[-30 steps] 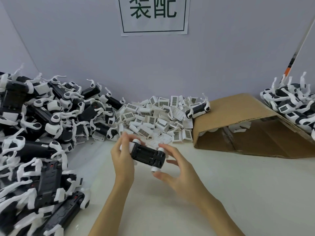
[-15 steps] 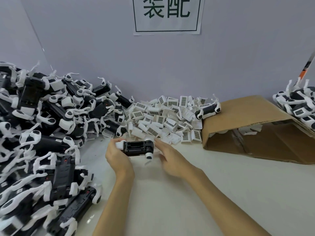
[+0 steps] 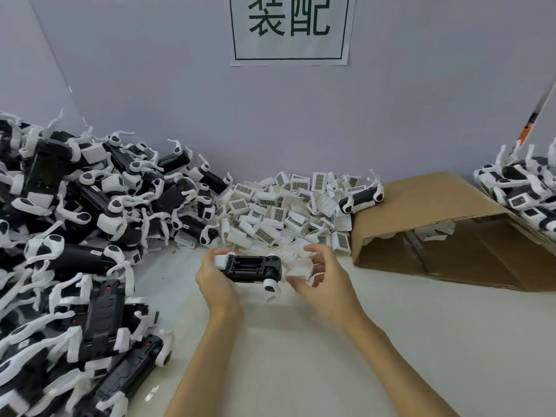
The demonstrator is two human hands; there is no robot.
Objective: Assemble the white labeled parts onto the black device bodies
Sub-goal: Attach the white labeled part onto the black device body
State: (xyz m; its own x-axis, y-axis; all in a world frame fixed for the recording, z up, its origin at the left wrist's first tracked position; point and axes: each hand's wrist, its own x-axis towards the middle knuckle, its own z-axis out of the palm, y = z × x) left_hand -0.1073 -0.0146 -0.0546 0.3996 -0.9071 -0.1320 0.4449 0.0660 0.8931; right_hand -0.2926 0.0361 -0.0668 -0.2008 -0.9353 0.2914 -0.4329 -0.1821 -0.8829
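Note:
My left hand [image 3: 215, 281] grips a black device body [image 3: 251, 267] by its left end, its open underside facing me and a white round knob at its lower right corner. Just to its right, my right hand [image 3: 323, 278] pinches a blurred white labeled part [image 3: 301, 269] between thumb and fingers, close to the body's right end. Behind both hands lies a heap of white labeled parts [image 3: 285, 212] with barcode stickers against the wall.
A big pile of black device bodies with white arms [image 3: 75, 236] fills the left side. A brown cardboard box [image 3: 445, 233] lies on its side at right, one device [image 3: 362, 200] at its corner. More devices [image 3: 523, 194] are stacked far right. The white tabletop [image 3: 331, 356] spreads in front.
The left hand turned the black body level and carried it toward the parts heap. The right hand left the body, reached into the heap and now holds a white part.

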